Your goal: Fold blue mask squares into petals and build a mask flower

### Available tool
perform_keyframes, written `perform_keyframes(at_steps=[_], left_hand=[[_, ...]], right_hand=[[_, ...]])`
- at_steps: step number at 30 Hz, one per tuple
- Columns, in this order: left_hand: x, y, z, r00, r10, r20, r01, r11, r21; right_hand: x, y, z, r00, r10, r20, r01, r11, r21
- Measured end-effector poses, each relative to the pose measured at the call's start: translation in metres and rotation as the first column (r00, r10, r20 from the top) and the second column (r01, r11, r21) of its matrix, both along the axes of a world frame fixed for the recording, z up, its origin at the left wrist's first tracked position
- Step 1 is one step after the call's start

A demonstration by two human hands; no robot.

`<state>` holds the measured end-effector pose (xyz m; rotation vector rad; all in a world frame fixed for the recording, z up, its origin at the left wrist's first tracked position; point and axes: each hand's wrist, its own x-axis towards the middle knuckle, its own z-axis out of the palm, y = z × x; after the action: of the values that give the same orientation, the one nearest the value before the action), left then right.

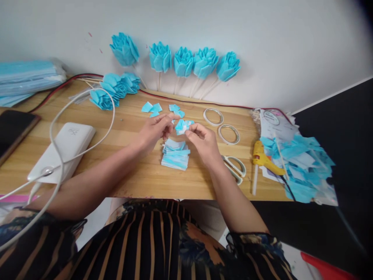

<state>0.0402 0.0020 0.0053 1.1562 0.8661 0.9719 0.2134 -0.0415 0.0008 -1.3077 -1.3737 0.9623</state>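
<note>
My right hand (pixel 204 140) pinches the right edge of a small blue-and-white fabric piece (pixel 183 126) between thumb and fingertips. Just left of that piece is my left hand (pixel 157 130), its fingers curled and drawn together near the piece's upper left. Whether anything small sits in those left fingers cannot be made out. Below both hands lies a stack of light blue and white fabric pieces (pixel 175 154). Beyond them, folded blue petals lie in two small groups, one at the left (pixel 151 108) and another, partly hidden by my fingers (pixel 177 110).
Two tape rolls (pixel 213 116) and scissors (pixel 235 169) lie to the right, with a yellow glue gun (pixel 264 159) beside blue scraps (pixel 303 167). Several blue fabric flowers (pixel 183 62) lean on the wall. A cabled white power bank (pixel 62 153) and phone (pixel 14 132) are left.
</note>
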Motion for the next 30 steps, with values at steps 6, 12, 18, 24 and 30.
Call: perform_keyframes(at_steps=[6, 12, 18, 24, 30], left_hand=[[0.0007, -0.0015, -0.0025, 0.993, -0.078, -0.093, 0.079, 0.997, 0.010], [-0.0004, -0.0017, -0.0031, 0.986, -0.057, -0.154, 0.061, 0.998, 0.020], [-0.0004, -0.0016, -0.0028, 0.984, -0.052, -0.171, 0.059, 0.998, 0.038], [-0.0007, -0.0033, 0.0002, 0.987, -0.035, -0.156, 0.042, 0.998, 0.042], [-0.0002, -0.0028, 0.0007, 0.987, -0.033, -0.155, 0.043, 0.997, 0.057]], right_hand=[[0.0004, 0.0016, 0.0013, 0.992, -0.090, -0.088, 0.091, 0.996, 0.004], [0.0002, 0.0025, -0.0008, 0.985, -0.099, -0.138, 0.099, 0.995, -0.005], [-0.0003, 0.0014, -0.0006, 0.988, -0.096, -0.121, 0.096, 0.995, -0.007], [-0.0008, 0.0017, -0.0009, 0.987, -0.098, -0.128, 0.096, 0.995, -0.015], [-0.0012, 0.0013, -0.0001, 0.987, -0.099, -0.126, 0.097, 0.995, -0.021]])
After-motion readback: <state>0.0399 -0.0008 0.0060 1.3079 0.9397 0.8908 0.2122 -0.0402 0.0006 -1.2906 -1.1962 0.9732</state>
